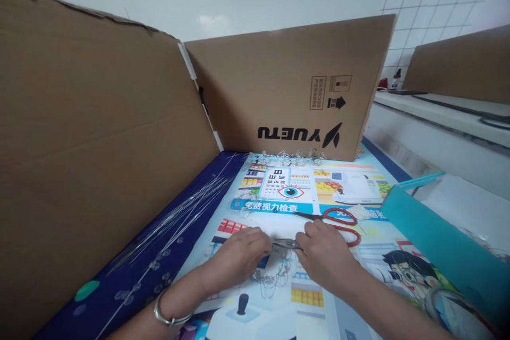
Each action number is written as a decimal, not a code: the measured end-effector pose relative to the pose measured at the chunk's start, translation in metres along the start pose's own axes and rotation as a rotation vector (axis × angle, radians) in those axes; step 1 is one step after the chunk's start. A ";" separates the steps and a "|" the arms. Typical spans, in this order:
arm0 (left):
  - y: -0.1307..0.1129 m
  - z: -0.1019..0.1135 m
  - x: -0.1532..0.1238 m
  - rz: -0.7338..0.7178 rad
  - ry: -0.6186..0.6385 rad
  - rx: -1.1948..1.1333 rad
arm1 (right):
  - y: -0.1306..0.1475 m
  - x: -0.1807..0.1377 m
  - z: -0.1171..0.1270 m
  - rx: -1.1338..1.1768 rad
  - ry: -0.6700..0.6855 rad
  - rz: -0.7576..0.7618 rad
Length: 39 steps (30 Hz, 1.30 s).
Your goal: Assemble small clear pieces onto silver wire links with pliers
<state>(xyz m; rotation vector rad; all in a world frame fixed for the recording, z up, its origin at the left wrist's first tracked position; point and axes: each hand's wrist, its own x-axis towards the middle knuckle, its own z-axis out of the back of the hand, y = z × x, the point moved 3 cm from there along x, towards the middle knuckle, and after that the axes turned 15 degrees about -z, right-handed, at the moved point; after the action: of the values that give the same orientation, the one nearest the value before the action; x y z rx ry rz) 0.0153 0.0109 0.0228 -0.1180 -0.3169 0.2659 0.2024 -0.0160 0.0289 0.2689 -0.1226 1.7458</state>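
My right hand point(327, 253) is closed round a pair of pliers point(285, 244), whose metal jaws point left. My left hand point(245, 255), with a silver bangle at the wrist, is pinched at the tip of the jaws. A strand of thin wire with clear beads point(275, 279) hangs in loops below the jaws, running up to my left fingers; the exact grip point is hidden. Just beyond my right hand lie scissors with red handles point(339, 216), their dark blades pointing left.
Cardboard panels point(287, 85) stand at the back and left. Straight wires point(179, 212) and loose clear beads point(154, 265) lie on blue cloth at left. More beaded wire point(287, 159) lies along the back panel. A teal box point(438, 244) and a round clear container point(450, 311) are at right.
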 end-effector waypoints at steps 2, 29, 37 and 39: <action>-0.001 0.002 0.000 0.035 -0.026 -0.026 | -0.004 0.001 -0.002 0.052 -0.006 -0.048; 0.004 0.010 -0.003 0.271 -0.087 -0.070 | 0.038 -0.028 0.002 0.055 0.142 0.545; 0.002 0.010 -0.003 0.178 -0.112 -0.113 | 0.029 -0.028 -0.004 0.066 0.173 0.491; 0.000 0.010 -0.003 0.168 -0.109 -0.103 | 0.028 -0.027 -0.003 0.053 0.162 0.502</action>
<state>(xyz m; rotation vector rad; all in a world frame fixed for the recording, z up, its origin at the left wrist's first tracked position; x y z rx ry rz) 0.0093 0.0114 0.0317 -0.2326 -0.4295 0.4240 0.1791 -0.0463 0.0215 0.1396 -0.0254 2.2641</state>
